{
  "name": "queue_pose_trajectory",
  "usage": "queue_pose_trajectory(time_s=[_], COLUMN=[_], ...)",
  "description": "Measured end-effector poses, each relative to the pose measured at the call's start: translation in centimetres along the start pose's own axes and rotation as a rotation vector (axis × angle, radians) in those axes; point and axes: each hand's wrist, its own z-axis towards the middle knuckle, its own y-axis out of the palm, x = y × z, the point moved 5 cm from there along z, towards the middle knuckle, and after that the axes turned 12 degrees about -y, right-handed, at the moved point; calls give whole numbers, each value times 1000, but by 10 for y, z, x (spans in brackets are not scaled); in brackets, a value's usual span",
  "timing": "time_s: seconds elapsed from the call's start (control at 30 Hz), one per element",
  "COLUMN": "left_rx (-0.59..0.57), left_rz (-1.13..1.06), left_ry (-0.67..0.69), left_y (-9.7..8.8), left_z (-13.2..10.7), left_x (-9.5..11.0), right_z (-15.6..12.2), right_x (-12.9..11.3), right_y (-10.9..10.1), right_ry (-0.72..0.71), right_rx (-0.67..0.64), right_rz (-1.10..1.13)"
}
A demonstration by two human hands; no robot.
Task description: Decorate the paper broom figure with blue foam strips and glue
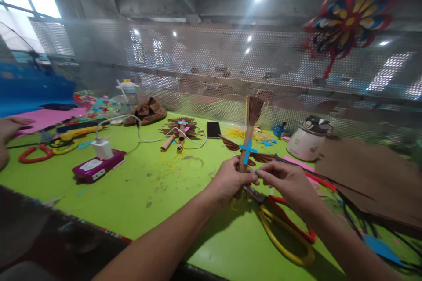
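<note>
My left hand (231,181) is closed round the lower stem of a brown paper craft (249,140), a rolled tube with a fan-shaped pleated top, brown side wings and a blue paper cross on its front. It stands upright over the green table (148,184). My right hand (286,180) meets the left at the stem's base, fingers pinched together on something too small to make out. Large scissors with red and yellow handles (286,230) lie on the table right under my hands.
Another brown paper craft (180,131) lies further back, beside a black phone (213,129). At the left are a purple box with a white charger (99,164), more scissors (49,151) and another person's hand (8,129). A white kettle (308,139) and brown cardboard sheets (372,175) sit at the right.
</note>
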Motion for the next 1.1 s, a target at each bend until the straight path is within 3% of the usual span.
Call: queue_pose_trajectory(time_s=[0.23,0.37,0.5,0.8,1.1], left_rx=[-145,-170,-150,-98,-5], left_rz=[-143,-151,-149,-183,-91], left_ry=[-72,-70,-92,-94,16], left_y=[6,7,8,8,2], left_z=[1,0,-1,-3,-2], left_x=[-4,-3,-4,1,0], right_z=[-3,-6,-6,-8,-10], right_x=[0,1,4,6,2], right_y=[-12,-13,-11,-8,-4], right_ry=[-74,-114,-151,-85,17], right_rx=[109,113,104,68,105], right_rz=[11,19,38,190,170])
